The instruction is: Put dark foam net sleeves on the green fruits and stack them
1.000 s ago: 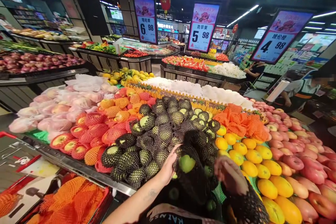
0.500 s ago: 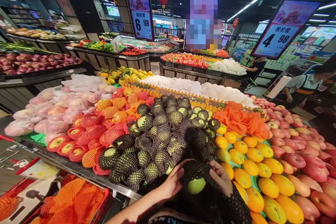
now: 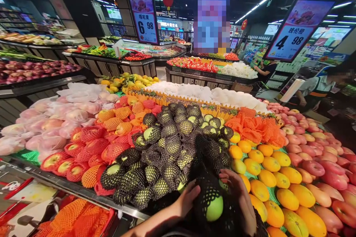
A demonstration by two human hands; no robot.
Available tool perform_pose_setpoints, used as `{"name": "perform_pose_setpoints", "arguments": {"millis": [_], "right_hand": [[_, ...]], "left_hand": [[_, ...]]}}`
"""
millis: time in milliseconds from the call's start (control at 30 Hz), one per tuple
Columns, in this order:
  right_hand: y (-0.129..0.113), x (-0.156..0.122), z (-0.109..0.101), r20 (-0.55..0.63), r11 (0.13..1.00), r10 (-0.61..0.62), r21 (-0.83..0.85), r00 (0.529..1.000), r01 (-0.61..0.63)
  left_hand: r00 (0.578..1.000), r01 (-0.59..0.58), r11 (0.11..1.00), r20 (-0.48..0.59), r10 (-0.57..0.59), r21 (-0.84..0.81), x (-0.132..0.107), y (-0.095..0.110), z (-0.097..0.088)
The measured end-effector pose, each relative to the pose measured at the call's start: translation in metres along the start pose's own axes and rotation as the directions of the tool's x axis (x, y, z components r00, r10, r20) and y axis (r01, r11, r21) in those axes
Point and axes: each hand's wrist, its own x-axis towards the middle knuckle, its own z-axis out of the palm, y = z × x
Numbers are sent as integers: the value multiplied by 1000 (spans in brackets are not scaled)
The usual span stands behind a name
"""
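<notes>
A green apple (image 3: 214, 207) half covered by a black foam net (image 3: 207, 192) sits between my two hands at the bottom of the view. My left hand (image 3: 187, 199) is closed against its left side. My right hand (image 3: 239, 194) curls over its right side and the net. Just beyond them lies the heap of green apples in black nets (image 3: 169, 148) on the fruit stand.
Red-netted apples (image 3: 91, 144) and bagged fruit lie left, oranges (image 3: 267, 177) and red apples (image 3: 314, 155) right. A red cart with orange nets (image 3: 75, 216) stands at lower left below the stand's metal edge (image 3: 69, 187). Another person (image 3: 319, 87) works at far right.
Both hands drew the netted apple down and closer to me, off the heap; the net now covers more of the fruit. The camera tilted slightly downward.
</notes>
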Motion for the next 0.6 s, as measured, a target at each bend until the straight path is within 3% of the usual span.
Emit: {"name": "perform_pose_setpoints", "arguments": {"millis": [133,233,300,400,467,533,600], "right_hand": [[-1,-1,5,251,951,-170,-212,953,226],[8,3,12,312,888,-147,-376,939,264],[12,8,15,301,883,-165,-379,939,277],[13,20,13,247,918,-200,-290,948,269],[17,39,8,139,961,-117,-232,983,148],[24,72,0,-55,978,43,-204,998,-54],[32,120,-8,-247,952,167,-211,954,-222]], "left_hand": [[993,19,999,-117,-14,46,10,6,5],[992,3,977,-124,24,215,12,14,5],[997,-32,946,-51,51,324,12,25,5],[986,-156,900,121,116,408,12,42,-1],[969,-238,862,167,181,448,15,49,-9],[967,-253,821,111,229,512,19,51,-19],[971,-192,782,-1,239,593,23,52,-28]]}}
